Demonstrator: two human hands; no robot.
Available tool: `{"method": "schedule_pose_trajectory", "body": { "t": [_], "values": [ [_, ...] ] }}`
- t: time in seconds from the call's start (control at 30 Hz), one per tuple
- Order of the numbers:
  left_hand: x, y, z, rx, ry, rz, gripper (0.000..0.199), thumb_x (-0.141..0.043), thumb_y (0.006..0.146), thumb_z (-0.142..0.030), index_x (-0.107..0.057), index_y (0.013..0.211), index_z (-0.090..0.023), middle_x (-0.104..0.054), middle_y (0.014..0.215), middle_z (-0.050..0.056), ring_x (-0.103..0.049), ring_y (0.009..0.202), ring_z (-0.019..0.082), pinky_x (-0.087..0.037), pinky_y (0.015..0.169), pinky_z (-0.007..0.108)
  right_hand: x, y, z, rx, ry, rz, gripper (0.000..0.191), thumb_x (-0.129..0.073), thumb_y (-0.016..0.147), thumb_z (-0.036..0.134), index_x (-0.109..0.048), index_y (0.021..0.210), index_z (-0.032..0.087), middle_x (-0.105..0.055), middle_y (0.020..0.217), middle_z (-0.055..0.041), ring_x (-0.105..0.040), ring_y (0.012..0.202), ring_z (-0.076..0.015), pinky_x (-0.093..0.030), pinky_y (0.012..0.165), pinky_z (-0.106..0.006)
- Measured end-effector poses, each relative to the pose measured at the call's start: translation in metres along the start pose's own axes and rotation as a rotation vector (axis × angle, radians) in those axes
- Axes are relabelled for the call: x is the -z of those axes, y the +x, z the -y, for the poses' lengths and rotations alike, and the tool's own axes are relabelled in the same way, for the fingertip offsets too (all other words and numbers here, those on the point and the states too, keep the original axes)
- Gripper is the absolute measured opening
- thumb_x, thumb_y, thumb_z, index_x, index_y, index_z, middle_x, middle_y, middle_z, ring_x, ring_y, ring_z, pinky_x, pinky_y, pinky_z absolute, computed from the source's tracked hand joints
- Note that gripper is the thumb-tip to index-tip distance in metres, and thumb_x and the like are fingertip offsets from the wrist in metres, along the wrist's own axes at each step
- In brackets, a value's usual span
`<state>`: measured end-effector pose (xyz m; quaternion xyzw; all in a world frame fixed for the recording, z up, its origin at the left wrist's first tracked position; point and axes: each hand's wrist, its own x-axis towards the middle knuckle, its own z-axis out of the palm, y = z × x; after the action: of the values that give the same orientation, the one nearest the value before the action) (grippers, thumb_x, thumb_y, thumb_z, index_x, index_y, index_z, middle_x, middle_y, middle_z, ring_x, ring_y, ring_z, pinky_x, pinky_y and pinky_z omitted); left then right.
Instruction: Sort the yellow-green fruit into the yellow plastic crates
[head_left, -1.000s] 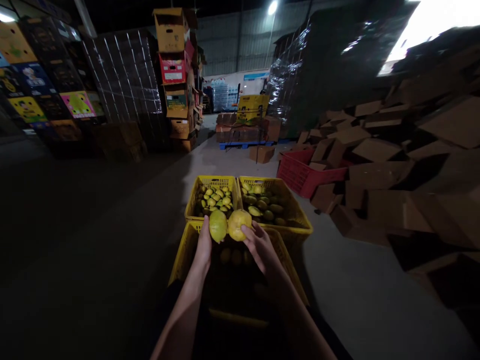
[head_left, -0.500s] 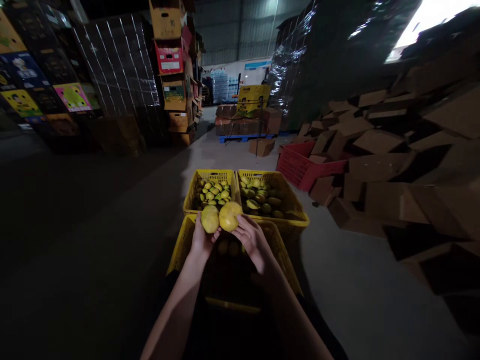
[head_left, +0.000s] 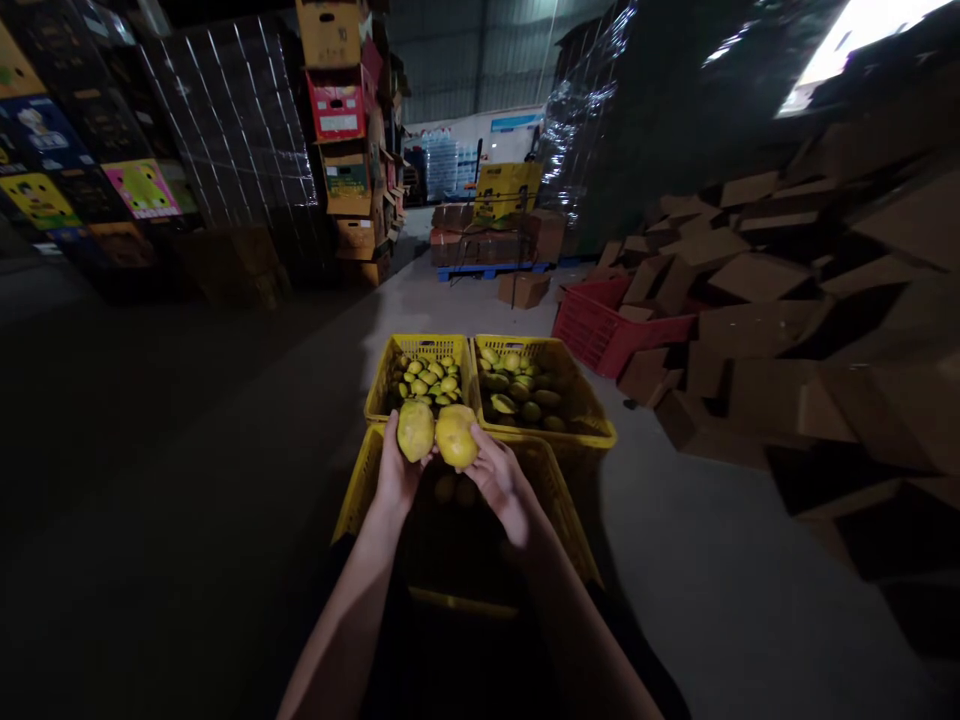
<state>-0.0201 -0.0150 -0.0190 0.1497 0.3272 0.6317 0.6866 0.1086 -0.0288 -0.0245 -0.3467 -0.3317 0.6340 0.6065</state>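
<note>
My left hand (head_left: 395,478) is closed around a yellow-green fruit (head_left: 415,431), oval with a slightly pointed lower end. Held by the fingers of my right hand (head_left: 504,485) is a rounder yellow fruit (head_left: 456,437). The two fruits are side by side, close together, above the far part of the nearest yellow crate (head_left: 352,495). Deep in that crate a few fruits show dimly; much of its inside is dark. Just beyond stand two more yellow crates: the left crate (head_left: 379,385) holds small yellow-green fruits, the right crate (head_left: 598,428) larger, longer ones.
A red crate (head_left: 592,330) and a heap of brown cardboard boxes (head_left: 765,360) lie to the right. Farther off, a blue pallet (head_left: 487,270) bears boxes, among them a yellow box (head_left: 504,195). Stacked cartons (head_left: 349,175) rise at the back left.
Both fruits have turned somewhat in my hands: the left one now looks longer, and the right one shows a pointed lower end. My hands have shifted slightly left and up in view.
</note>
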Motion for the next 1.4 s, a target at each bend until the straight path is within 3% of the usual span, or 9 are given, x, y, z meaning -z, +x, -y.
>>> {"method": "schedule_pose_trajectory", "body": {
  "t": [0.2,0.5,0.57,0.63,0.73,0.83,0.97,1.2,1.4],
  "values": [
    [0.001,0.001,0.006,0.082,0.185,0.016,0.051,-0.051,0.080,-0.063,-0.063,0.075,-0.014,-0.055,0.047,0.002,-0.054,0.044,0.014,-0.041,0.046,0.026,0.005,0.008,0.002,-0.161,0.023,0.022,0.032,-0.070,0.073,0.051,-0.069,0.080,0.020,-0.073,0.070,-0.0058,-0.065,0.057,-0.0174,-0.054,0.053,-0.028],
    [0.003,0.001,0.012,-0.006,0.325,0.110,0.055,-0.055,0.076,-0.068,-0.065,0.077,-0.014,-0.068,0.067,0.009,-0.067,0.073,0.024,-0.051,0.063,0.030,0.005,0.011,0.002,-0.221,-0.016,-0.001,0.045,-0.064,0.073,0.061,-0.068,0.075,0.016,-0.071,0.066,-0.0095,-0.066,0.059,-0.0192,-0.056,0.060,-0.030],
    [0.002,-0.002,0.012,-0.111,0.357,0.091,0.047,-0.062,0.075,-0.062,-0.065,0.079,-0.015,-0.070,0.076,0.009,-0.067,0.081,0.023,-0.051,0.069,0.029,0.003,0.010,0.001,-0.141,-0.061,-0.002,0.042,-0.068,0.070,0.058,-0.066,0.079,0.018,-0.071,0.071,-0.0080,-0.067,0.065,-0.0211,-0.056,0.063,-0.034],
    [0.001,-0.004,0.012,-0.270,0.384,0.040,0.034,-0.074,0.071,-0.046,-0.066,0.087,-0.018,-0.071,0.088,0.006,-0.065,0.093,0.022,-0.050,0.078,0.027,0.003,0.009,0.000,0.025,-0.161,-0.111,0.042,-0.078,0.062,0.051,-0.062,0.087,0.021,-0.070,0.081,-0.0047,-0.067,0.073,-0.0212,-0.056,0.068,-0.034],
    [0.001,-0.005,0.011,-0.424,0.416,0.031,0.047,-0.085,0.057,-0.021,-0.065,0.100,-0.023,-0.069,0.103,0.004,-0.062,0.103,0.020,-0.046,0.089,0.025,0.006,0.010,0.002,0.357,-0.416,-0.303,0.058,-0.086,0.049,0.036,-0.055,0.096,0.025,-0.067,0.093,-0.0012,-0.064,0.083,-0.0202,-0.053,0.078,-0.034],
    [0.001,-0.005,0.009,-0.480,0.459,0.082,0.059,-0.087,0.047,-0.011,-0.064,0.100,-0.022,-0.068,0.104,0.005,-0.062,0.100,0.020,-0.046,0.089,0.026,0.011,0.009,0.006,0.563,-0.606,-0.294,0.063,-0.086,0.050,0.030,-0.055,0.104,0.026,-0.064,0.106,-0.0043,-0.061,0.095,-0.0227,-0.048,0.090,-0.038],
    [0.003,-0.007,0.006,-0.516,0.444,0.143,0.060,-0.087,0.045,-0.009,-0.066,0.100,-0.021,-0.068,0.105,0.006,-0.063,0.099,0.019,-0.047,0.089,0.025,0.011,0.005,0.014,0.658,-0.645,-0.278,0.062,-0.086,0.051,0.027,-0.062,0.108,0.025,-0.061,0.115,-0.0071,-0.054,0.109,-0.0263,-0.042,0.101,-0.041],
    [0.011,-0.009,0.000,-0.319,0.381,0.235,0.056,-0.088,0.053,-0.026,-0.068,0.104,-0.017,-0.069,0.108,0.008,-0.066,0.094,0.020,-0.050,0.085,0.029,0.010,0.004,0.021,0.345,-0.230,-0.157,0.049,-0.087,0.048,0.029,-0.063,0.091,0.023,-0.071,0.087,-0.0001,-0.066,0.081,-0.0213,-0.055,0.074,-0.034],
    [0.011,-0.004,-0.002,-0.146,0.245,0.291,0.062,-0.075,0.067,-0.053,-0.059,0.118,-0.021,-0.068,0.110,0.009,-0.067,0.094,0.026,-0.056,0.078,0.037,0.014,0.009,0.013,0.142,0.012,-0.013,0.032,-0.074,0.069,0.044,-0.067,0.090,0.021,-0.073,0.088,-0.0034,-0.068,0.086,-0.0225,-0.056,0.072,-0.033]
  ]
}}
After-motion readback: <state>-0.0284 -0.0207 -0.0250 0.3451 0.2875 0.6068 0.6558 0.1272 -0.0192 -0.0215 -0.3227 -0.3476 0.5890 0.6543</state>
